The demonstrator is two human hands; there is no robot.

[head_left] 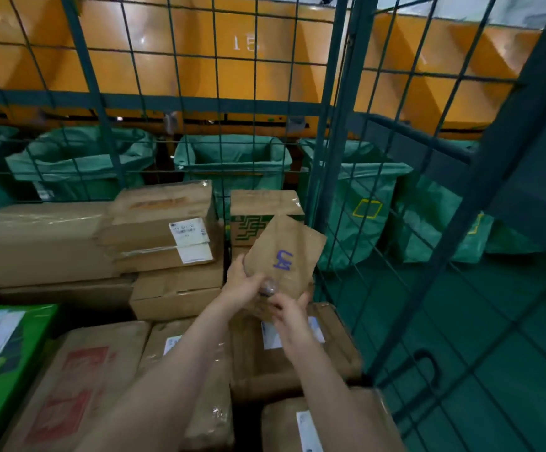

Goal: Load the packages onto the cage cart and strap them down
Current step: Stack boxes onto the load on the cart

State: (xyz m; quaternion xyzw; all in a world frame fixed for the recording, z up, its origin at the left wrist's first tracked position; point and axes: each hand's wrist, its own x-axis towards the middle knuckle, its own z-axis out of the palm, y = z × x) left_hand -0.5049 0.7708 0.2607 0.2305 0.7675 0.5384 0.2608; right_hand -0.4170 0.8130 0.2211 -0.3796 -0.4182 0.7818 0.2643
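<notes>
A small brown package (286, 252) with purple marks on its face is tilted in the air, above the stacked boxes near the cage cart's far right corner. My left hand (244, 283) grips its lower left edge. My right hand (289, 313) holds its bottom edge from below. Brown cardboard boxes (164, 223) fill the cart in layers, several bearing white labels. A box with a green pattern (255, 223) stands right behind the held package. The cage cart's green wire mesh wall (340, 125) rises at the back and right.
A green box (1, 353) lies at the left. Beyond the mesh hang green sacks (232, 158) under orange chutes (200, 60). Green floor (509, 321) lies right of the cart. A dark gap (245, 419) shows between the near boxes.
</notes>
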